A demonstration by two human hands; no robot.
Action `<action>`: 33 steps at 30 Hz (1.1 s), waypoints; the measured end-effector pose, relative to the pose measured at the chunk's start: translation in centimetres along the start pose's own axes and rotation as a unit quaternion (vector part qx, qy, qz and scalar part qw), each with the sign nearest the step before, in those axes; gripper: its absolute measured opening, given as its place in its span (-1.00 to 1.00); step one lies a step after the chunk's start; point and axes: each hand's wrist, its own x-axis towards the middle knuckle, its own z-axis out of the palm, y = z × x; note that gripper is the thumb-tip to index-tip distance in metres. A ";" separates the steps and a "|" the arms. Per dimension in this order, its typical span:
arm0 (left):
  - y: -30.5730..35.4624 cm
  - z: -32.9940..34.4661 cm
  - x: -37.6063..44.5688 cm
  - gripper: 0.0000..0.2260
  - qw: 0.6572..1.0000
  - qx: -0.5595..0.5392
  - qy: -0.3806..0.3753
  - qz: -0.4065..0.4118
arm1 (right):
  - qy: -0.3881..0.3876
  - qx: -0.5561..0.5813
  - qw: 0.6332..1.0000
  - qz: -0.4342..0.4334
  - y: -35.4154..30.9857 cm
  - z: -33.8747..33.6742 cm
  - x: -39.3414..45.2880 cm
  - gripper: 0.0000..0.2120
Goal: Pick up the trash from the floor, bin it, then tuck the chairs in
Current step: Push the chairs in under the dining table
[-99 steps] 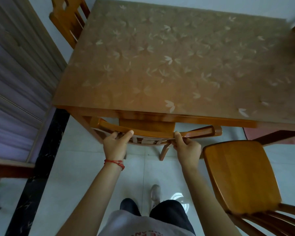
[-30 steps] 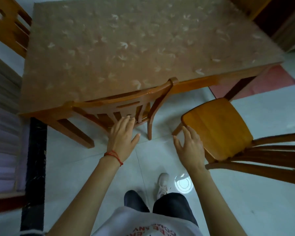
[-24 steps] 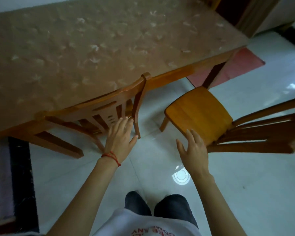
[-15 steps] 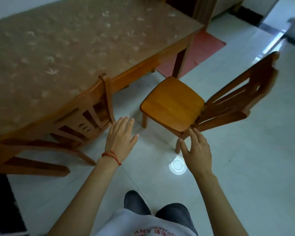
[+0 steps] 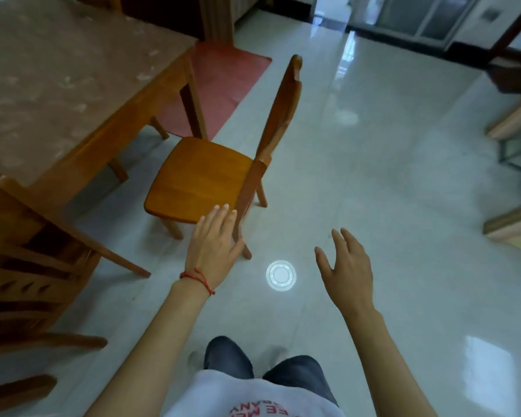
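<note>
One wooden chair [image 5: 27, 260] sits tucked under the worktop [image 5: 57, 79], while the second chair [image 5: 199, 176] stands pulled out, left hand [image 5: 214, 251] and right hand [image 5: 346, 266] both released, holding nothing.

The only lettering I can find is red print on the white shirt [image 5: 253, 398] at the bottom edge of my view. It reads upside down from here and is cut off by the frame, so I can pick out only a few capital strokes, perhaps "ANY" among them, and no whole word.
</note>
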 end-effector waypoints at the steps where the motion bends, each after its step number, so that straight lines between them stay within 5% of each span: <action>1: 1.6 0.5 0.6 -0.53 1.000 0.000 0.001 0.019 | 0.007 -0.004 1.000 0.008 1.5 -0.7 0.0 -0.56; 15: 15.1 4.8 10.5 -0.49 0.989 -0.007 -0.047 0.142 | 0.040 -0.024 0.994 0.100 14.0 -5.6 3.9 -0.55; 33: 20.8 9.6 34.8 -0.55 0.985 -0.018 -0.073 0.154 | 0.013 -0.043 0.992 0.117 19.9 -7.6 28.3 -0.51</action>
